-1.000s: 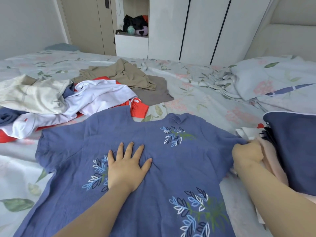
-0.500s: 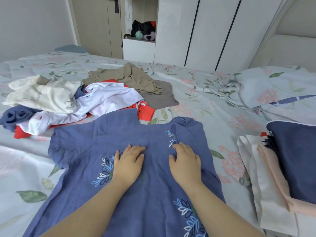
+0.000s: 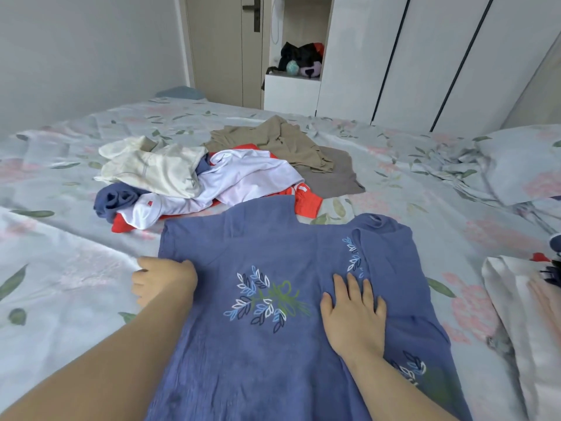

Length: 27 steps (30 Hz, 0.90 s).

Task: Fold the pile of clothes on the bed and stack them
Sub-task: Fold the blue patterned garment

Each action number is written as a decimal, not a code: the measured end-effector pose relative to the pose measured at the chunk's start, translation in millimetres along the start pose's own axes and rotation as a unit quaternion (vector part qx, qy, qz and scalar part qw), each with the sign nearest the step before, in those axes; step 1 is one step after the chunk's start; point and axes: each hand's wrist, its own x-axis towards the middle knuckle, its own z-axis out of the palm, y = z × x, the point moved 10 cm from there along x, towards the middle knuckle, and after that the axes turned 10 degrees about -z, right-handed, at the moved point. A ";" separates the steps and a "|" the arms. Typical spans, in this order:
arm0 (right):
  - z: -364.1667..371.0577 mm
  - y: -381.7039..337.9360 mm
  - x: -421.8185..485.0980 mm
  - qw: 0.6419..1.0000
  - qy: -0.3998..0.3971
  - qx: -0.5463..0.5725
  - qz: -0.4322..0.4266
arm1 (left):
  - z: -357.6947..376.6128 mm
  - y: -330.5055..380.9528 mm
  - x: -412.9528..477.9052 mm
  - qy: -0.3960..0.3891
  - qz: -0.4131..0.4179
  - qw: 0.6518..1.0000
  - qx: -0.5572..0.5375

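Head view: the blue crinkled cotton top with embroidered leaves [image 3: 273, 344] lies flat on the floral bedsheet [image 3: 76, 284], its right side folded inward. The left hand [image 3: 164, 284] curls its fingers round the top's left edge. The right hand [image 3: 353, 314] presses flat on it, fingers spread. Half a second ago both palms lay flat near the middle; the left has since slid out to the edge.

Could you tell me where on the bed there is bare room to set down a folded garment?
The widest bare sheet lies left of the blue dress, on this side of the pile of clothes. A narrower strip runs between the dress and the folded stack. Crowded: the pile itself and the pillow corner.
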 end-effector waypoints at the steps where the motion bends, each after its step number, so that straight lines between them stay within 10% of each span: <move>1: -0.4 0.3 0.1 1.000 0.003 -0.001 0.001 | 5.7 -2.7 9.1 -0.027 -0.019 0.999 0.003; 11: -0.3 0.0 0.0 1.000 0.012 -0.005 -0.001 | 33.0 24.4 32.2 -0.218 -0.065 0.968 -0.107; 18: 2.1 1.2 1.4 1.000 0.011 -0.001 0.001 | 71.5 93.5 -72.8 -0.239 0.316 0.911 0.112; 24: 1.3 1.3 3.4 0.998 -0.020 0.059 -0.013 | 108.6 63.0 -103.8 -0.226 0.394 0.836 0.309; 27: -13.0 21.2 7.8 0.958 -0.005 0.286 0.024 | 104.4 63.9 -111.5 -0.174 0.426 0.813 0.358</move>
